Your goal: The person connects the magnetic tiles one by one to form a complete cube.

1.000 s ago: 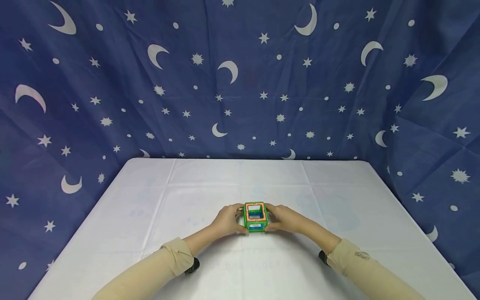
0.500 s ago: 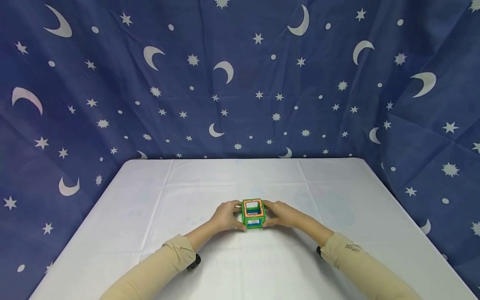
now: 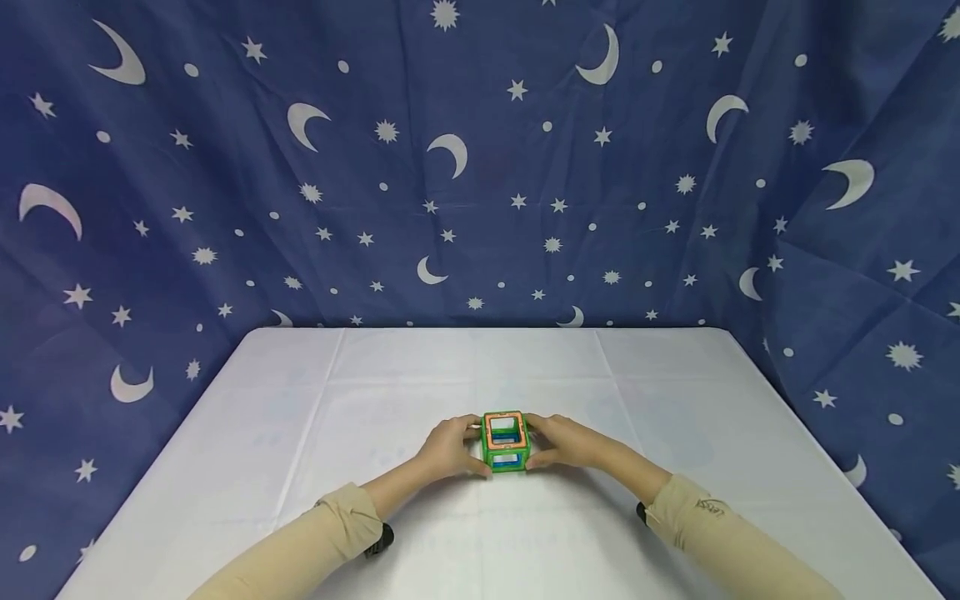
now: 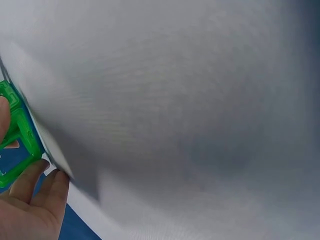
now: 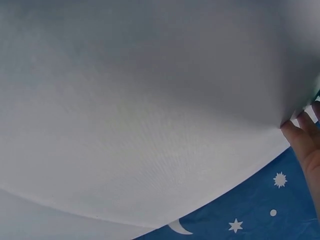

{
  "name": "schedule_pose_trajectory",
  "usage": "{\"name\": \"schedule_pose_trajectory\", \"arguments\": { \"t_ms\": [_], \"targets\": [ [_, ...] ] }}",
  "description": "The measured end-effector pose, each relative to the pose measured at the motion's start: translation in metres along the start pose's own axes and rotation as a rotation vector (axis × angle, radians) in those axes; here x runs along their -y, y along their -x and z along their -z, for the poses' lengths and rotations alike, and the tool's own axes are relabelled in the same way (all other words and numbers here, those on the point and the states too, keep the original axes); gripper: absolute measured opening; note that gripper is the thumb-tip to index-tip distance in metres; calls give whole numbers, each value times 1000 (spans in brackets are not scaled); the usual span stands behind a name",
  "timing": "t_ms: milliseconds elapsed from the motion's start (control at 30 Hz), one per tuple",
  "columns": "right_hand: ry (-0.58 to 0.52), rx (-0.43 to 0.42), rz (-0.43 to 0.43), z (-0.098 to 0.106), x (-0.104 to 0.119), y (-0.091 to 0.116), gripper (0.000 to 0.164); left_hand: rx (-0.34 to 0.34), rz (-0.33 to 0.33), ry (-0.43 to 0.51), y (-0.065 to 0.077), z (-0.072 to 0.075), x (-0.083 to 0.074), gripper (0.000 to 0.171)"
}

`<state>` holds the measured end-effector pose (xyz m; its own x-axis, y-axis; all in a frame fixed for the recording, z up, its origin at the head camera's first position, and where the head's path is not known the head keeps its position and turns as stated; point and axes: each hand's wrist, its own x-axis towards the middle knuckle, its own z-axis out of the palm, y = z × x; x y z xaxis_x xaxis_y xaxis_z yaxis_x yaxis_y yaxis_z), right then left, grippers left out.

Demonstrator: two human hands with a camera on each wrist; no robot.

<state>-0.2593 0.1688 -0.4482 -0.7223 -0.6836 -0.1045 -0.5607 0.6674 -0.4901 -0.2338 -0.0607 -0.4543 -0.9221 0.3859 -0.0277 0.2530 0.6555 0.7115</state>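
A small cube of see-through magnetic tiles (image 3: 507, 452) stands on the table between both hands. Its top frame is orange, its sides are green, and blue shows low down inside. From the left, my left hand (image 3: 448, 450) holds it, thumb at the front corner and fingers towards the back. On the opposite side, my right hand (image 3: 564, 442) holds it in the same way. The left wrist view shows green tile frames (image 4: 31, 137) between thumb and fingers. Only fingers of the right hand (image 5: 306, 137) appear in the right wrist view; the cube is almost wholly out of that frame.
A white cloth with fold lines covers the table (image 3: 375, 517). Behind and at both sides hangs a dark blue curtain (image 3: 495, 175) with moons and stars. Dark bands, partly under the sleeves, sit at both wrists.
The head view has shifted slightly, so everything sits at somewhat different heights. Both hands keep holding the cube in the same place, with no clear movement of their own.
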Motion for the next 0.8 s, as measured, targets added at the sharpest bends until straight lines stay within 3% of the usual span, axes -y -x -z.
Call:
{"name": "schedule_pose_trajectory", "arguments": {
  "t_ms": [267,400,500,633,800],
  "targets": [
    [14,19,-8,3,-1,1,76,2,-44,-29,2,-2,0,86],
    [35,21,-25,7,-2,4,74,14,-36,-33,7,-2,2,92],
    [54,24,-32,13,-3,10,69,18,-17,-9,12,3,4,81],
    [103,-7,-31,24,-9,23,57,1,-34,8,20,18,10,54],
    [174,-125,-51,34,-20,41,46,-125,-61,-24,33,41,23,34]
  ]
}}
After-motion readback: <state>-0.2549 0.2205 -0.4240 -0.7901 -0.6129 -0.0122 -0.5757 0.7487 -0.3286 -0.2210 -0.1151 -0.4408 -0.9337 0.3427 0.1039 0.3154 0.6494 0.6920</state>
